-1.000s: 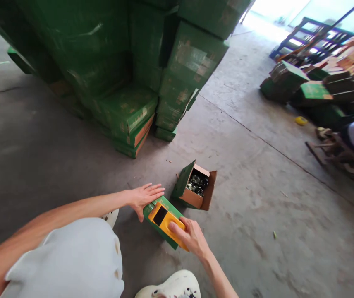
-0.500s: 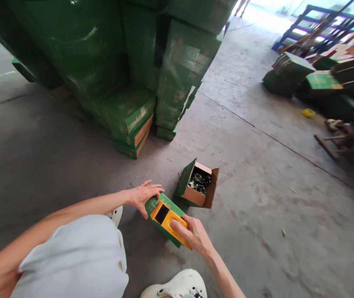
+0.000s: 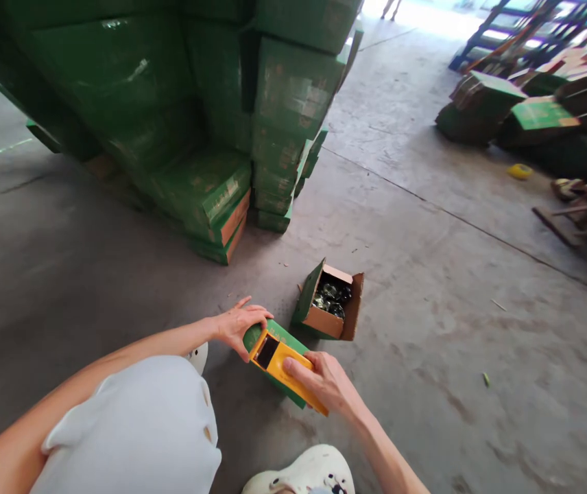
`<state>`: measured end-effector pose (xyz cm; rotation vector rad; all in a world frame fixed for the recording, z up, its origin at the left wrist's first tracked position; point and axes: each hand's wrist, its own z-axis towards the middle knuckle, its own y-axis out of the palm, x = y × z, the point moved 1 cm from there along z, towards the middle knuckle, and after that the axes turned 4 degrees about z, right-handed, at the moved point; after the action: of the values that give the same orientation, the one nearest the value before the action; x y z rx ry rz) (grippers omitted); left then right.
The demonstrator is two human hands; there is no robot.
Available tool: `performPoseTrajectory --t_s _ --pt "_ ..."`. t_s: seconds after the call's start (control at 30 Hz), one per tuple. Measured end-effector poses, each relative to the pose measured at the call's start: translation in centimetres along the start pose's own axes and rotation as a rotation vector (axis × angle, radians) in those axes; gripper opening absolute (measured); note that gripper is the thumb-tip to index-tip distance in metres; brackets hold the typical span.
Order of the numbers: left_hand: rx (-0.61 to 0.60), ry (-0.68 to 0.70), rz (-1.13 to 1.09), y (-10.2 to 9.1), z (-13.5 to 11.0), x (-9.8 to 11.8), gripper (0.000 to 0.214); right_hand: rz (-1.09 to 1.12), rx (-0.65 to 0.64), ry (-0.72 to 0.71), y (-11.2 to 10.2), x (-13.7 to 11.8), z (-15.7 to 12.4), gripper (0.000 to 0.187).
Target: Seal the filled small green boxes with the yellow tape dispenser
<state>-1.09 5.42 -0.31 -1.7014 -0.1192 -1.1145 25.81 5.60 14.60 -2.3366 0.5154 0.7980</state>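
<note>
The right hand [image 3: 327, 381] is clamped on a yellow tool [image 3: 276, 358], thumb on top, the tool still lying along a green box [image 3: 289, 336] on the floor [image 3: 427, 288]. The left hand [image 3: 236, 329] clasps the box's far end, its fingers now curled over the edge where a second ago they lay straighter. Just beyond, an open box [image 3: 325, 321] holds shiny dark pieces [image 3: 332, 300]. Stacked cartons [image 3: 293, 96] block the space ahead; a yellow roll [image 3: 520, 171] lies well off right, near more boxes [image 3: 483, 106].
</note>
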Motion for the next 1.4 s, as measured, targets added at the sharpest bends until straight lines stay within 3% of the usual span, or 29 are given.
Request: performPoseTrajectory --t_s 0.1,0.23,0.33,0.43,0.6,0.9,1.17,1.27,1.4 --pt "-0.015 -0.017 -0.002 0.4 -0.1 0.0 0.088 0.031 -0.006 0.007 -0.2 -0.9 0.2 0.055" --pt "-0.044 -0.052 -0.026 0.8 -0.3 -0.4 0.092 0.045 -0.043 0.033 -0.6 -4.2 0.8 0.054" --pt "-0.061 -0.098 -0.034 1.1 -0.4 -1.0 0.076 -0.039 -0.016 0.021 -0.8 -6.7 1.1 0.051" --pt "-0.089 -0.122 -0.018 1.5 -0.6 -1.3 0.061 -0.048 -0.016 0.038 -0.6 -7.3 1.0 0.049" --pt "-0.016 -0.118 -0.049 1.2 -0.7 -0.6 0.046 -0.163 0.002 0.021 -0.6 -4.5 0.2 0.054" --pt "-0.023 -0.081 -0.139 0.3 -0.4 -0.6 0.057 -0.115 -0.071 0.038 -1.3 0.2 0.0 0.056" --pt "-0.044 -0.092 -0.128 0.0 -0.5 -0.3 0.058 -0.126 -0.054 0.114 -1.7 5.1 -1.2 0.060" --pt "-0.061 -0.109 -0.111 -0.1 -0.6 -0.1 0.064 -0.177 -0.045 0.132 -1.6 5.8 -1.2 0.057" --pt "-0.084 -0.134 -0.079 -0.2 -0.6 0.2 0.087 -0.299 -0.019 0.170 -1.3 5.0 -1.0 0.051"
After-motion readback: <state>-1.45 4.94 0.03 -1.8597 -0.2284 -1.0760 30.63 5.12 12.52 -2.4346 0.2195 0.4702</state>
